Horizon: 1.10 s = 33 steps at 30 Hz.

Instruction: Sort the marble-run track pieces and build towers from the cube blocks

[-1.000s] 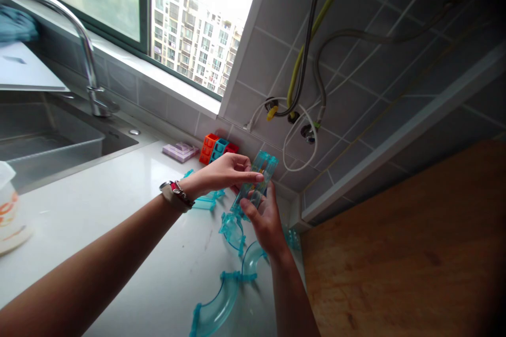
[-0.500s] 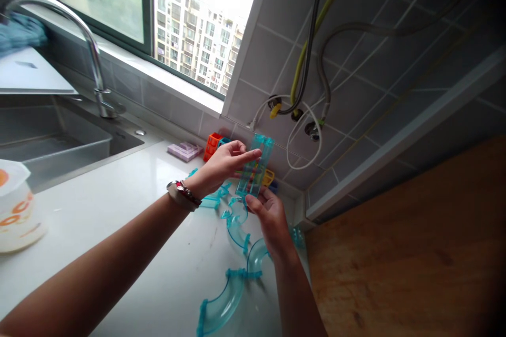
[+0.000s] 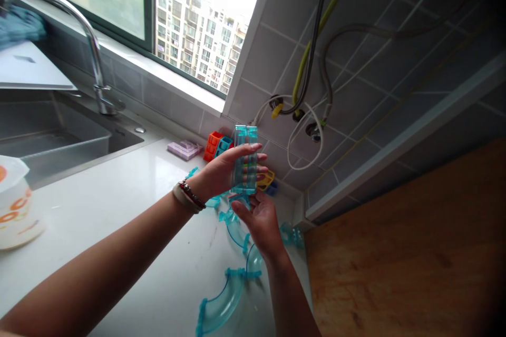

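Observation:
Upright in front of me stands a pair of clear teal toy tubes [image 3: 239, 176], side by side above the counter. My left hand [image 3: 217, 171] is closed around them, its thumb across the front and its fingers behind, visible through the plastic. Just below, my right hand [image 3: 264, 224] is closed at the lower end, with a small teal connector [image 3: 239, 200] between its thumb and fingers. Whether that connector is joined to the tubes, I cannot tell. A curved teal tube [image 3: 236, 233] lies under my hands, and a larger curved tube [image 3: 223, 303] lies nearer on the counter.
Orange blocks [image 3: 212, 146], a blue block [image 3: 223, 146], a yellow piece [image 3: 266, 180] and a purple block [image 3: 184, 149] sit by the tiled wall. To the left are a paper cup [image 3: 18, 210], a sink [image 3: 71, 139] and a faucet [image 3: 97, 58]. Hoses [image 3: 306, 58] hang on the wall.
The tubes have turned from leaning to nearly upright and shifted left. My left fingers now wrap behind them. My right hand has moved slightly left, now with a teal connector visible at its fingertips.

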Each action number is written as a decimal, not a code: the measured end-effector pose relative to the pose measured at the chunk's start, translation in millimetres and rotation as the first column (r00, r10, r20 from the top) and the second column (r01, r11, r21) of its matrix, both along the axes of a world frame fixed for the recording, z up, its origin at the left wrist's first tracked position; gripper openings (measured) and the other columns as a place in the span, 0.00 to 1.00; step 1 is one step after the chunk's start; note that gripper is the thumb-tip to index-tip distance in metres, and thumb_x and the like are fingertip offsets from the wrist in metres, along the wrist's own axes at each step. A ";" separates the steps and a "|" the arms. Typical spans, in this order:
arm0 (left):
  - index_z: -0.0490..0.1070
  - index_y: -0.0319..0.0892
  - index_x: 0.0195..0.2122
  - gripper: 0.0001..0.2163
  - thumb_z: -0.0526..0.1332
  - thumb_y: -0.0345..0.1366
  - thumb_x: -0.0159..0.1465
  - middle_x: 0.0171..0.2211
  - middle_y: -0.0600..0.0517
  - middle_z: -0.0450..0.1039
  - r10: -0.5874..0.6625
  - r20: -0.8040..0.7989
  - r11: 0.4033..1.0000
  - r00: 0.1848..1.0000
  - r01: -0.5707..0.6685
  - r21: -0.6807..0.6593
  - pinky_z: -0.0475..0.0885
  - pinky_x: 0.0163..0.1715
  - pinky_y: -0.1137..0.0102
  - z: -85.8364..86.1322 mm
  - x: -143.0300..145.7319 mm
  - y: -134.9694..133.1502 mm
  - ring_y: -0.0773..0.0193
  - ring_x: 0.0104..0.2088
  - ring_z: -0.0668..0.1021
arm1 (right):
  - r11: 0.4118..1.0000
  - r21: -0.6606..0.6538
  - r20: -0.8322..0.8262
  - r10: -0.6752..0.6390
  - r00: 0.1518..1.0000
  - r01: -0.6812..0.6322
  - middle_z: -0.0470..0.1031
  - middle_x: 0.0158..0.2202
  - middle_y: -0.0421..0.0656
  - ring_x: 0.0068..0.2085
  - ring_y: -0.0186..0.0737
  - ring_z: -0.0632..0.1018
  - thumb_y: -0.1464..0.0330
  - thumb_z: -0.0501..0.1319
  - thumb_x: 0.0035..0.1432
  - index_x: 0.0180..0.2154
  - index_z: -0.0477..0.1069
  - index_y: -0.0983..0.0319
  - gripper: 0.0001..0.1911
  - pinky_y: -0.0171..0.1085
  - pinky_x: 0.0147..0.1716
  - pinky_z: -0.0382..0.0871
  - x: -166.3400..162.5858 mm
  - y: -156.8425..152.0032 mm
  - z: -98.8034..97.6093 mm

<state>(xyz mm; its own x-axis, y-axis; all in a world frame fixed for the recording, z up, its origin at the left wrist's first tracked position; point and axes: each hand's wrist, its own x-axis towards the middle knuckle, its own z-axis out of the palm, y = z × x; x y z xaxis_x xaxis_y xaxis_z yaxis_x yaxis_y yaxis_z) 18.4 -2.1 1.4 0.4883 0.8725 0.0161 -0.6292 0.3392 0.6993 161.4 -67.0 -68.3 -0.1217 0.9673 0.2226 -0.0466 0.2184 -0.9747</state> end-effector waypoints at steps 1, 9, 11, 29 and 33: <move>0.76 0.45 0.50 0.19 0.73 0.44 0.61 0.41 0.51 0.82 0.020 0.023 1.000 1.000 -0.020 -0.015 0.82 0.36 0.64 0.7 -0.8 0.5 0.60 0.35 0.85 | 1.000 -0.003 0.004 -0.011 1.000 0.011 0.82 0.40 0.47 0.44 0.46 0.82 0.55 0.73 0.54 0.42 0.75 0.62 0.20 0.45 0.49 0.76 -0.8 -0.1 -1.8; 0.76 0.43 0.48 0.18 0.69 0.48 0.62 0.39 0.51 0.81 0.159 0.108 0.987 0.981 -0.156 -0.037 0.81 0.39 0.64 6.2 -6.2 2.9 0.63 0.33 0.83 | 0.997 -0.065 -0.003 0.044 0.999 -0.045 0.77 0.31 0.40 0.31 0.40 0.81 0.55 0.72 0.56 0.36 0.72 0.61 0.18 0.41 0.39 0.76 -4.0 -1.8 -9.3; 0.76 0.42 0.48 0.22 0.68 0.54 0.62 0.39 0.50 0.81 0.203 0.098 0.979 0.974 -0.204 0.000 0.81 0.38 0.64 7.0 -6.9 2.7 0.62 0.33 0.83 | 0.991 -0.106 0.109 0.098 0.989 -0.086 0.75 0.29 0.37 0.29 0.38 0.80 0.54 0.71 0.57 0.39 0.71 0.60 0.18 0.38 0.34 0.75 -4.2 -4.2 -10.1; 0.76 0.42 0.48 0.22 0.64 0.55 0.64 0.38 0.49 0.79 0.213 -0.070 0.937 0.975 -0.183 0.299 0.76 0.38 0.69 -3.7 8.2 -0.3 0.62 0.37 0.81 | 0.919 -0.262 0.882 0.352 0.313 -0.295 0.83 0.47 0.46 0.47 0.48 0.81 0.53 0.70 0.57 0.54 0.76 0.57 0.26 0.40 0.45 0.71 -7.9 -15.4 -30.4; 0.77 0.42 0.47 0.19 0.71 0.50 0.61 0.39 0.49 0.80 0.454 -0.354 0.812 0.818 -0.216 0.542 0.73 0.36 0.72 -4.5 -3.8 5.2 0.64 0.37 0.80 | 0.926 -0.224 0.890 0.321 0.323 -0.302 0.79 0.54 0.52 0.53 0.54 0.80 0.53 0.70 0.56 0.56 0.75 0.60 0.30 0.44 0.50 0.71 -6.4 -17.2 -30.8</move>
